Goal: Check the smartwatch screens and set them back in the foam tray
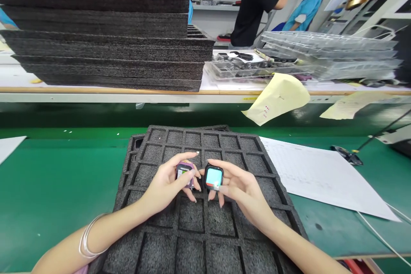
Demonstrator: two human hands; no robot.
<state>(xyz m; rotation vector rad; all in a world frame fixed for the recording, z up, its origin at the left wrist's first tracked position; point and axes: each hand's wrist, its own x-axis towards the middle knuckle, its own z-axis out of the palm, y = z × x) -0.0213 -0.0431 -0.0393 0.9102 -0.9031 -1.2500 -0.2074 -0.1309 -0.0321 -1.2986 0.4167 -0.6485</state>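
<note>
Purple watch (184,174) pinched in the fingers of the left hand (167,176), black watch (213,177) likewise in the right hand (246,185), both over the foam tray (189,257), toward its far edge. Held that close, one slip could clack them together.

The left forearm (120,224) and right forearm (297,242) angle inward; the left hand (168,176) and right hand (242,182) sit close together, each gripping between thumb and fingers.

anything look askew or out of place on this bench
Mildly: the upper foam tray sits askew on another tray, whose corner sticks out at the back left, so the stack isn't squared. A yellow paper also droops, curled, over the shelf edge.
</note>
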